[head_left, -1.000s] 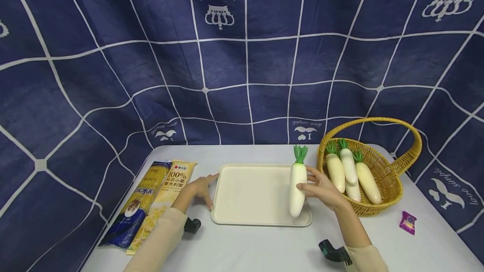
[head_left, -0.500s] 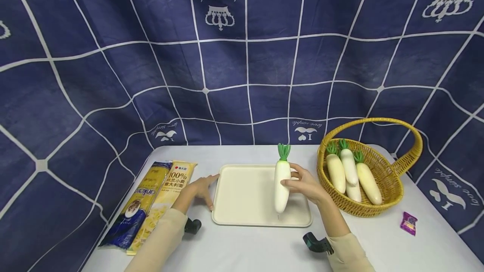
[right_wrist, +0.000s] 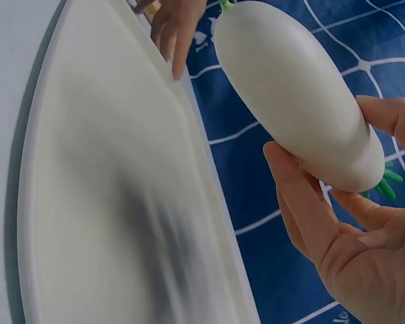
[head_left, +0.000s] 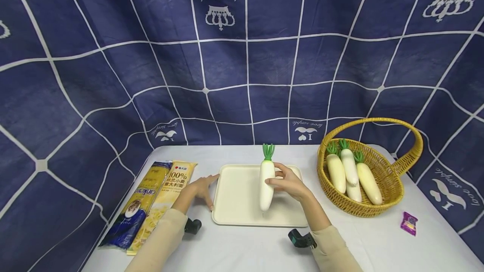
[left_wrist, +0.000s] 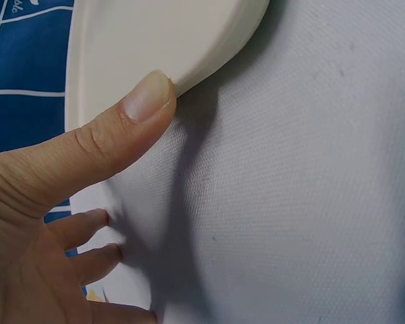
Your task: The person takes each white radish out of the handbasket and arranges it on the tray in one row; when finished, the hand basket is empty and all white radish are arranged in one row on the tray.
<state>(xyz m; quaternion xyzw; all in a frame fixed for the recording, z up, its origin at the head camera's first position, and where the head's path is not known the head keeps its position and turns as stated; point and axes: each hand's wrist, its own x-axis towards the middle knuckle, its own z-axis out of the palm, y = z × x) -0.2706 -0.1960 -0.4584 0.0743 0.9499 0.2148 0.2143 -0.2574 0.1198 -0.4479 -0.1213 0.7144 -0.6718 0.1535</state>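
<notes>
A white radish with a green leafy top is in my right hand, held nearly upright over the middle of the cream tray. The right wrist view shows thumb and fingers around the radish, above the tray. At the tray's left side is my left hand, its fingers spread. In the left wrist view the thumb of that hand lies right at the rounded tray corner, with the other fingers extended near the white tabletop.
A wicker basket with several white radishes stands at the right. In front of it lies a purple wrapped sweet. Two pasta packets, one blue and gold and one yellow, lie at the left. A blue curtain hangs behind.
My right hand has carried the radish leftward, from the tray's right end to its middle. The left hand has stayed at the tray's left side.
</notes>
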